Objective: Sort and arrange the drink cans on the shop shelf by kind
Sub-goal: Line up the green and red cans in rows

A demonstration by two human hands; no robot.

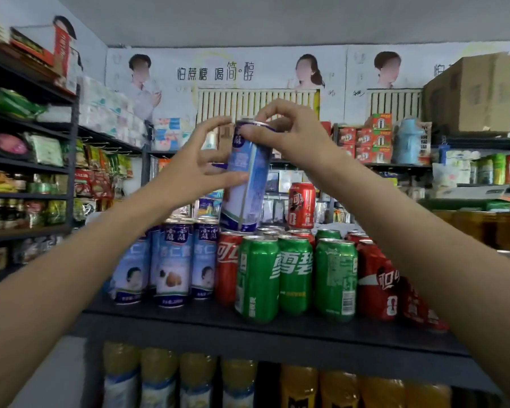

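A tall blue-and-white can [246, 184] hangs tilted above the cans on the black shelf [189, 322]. My right hand [289, 134] pinches its top rim. My left hand [195, 169] lies against its left side, fingers spread around the body. Below stand several blue-and-white cans [171, 266] at the left, green cans [295, 278] in the middle, and red cans [380, 281] at the right, with one red can [227, 266] between blue and green. Another red can [301, 205] stands on top of the back row.
Bottles of yellow and orange drink [198, 375] fill the shelf below. Snack racks [27, 172] line the left wall. Red boxes [365, 139], a blue jug [407, 142] and a cardboard box [468, 92] sit on shelves behind.
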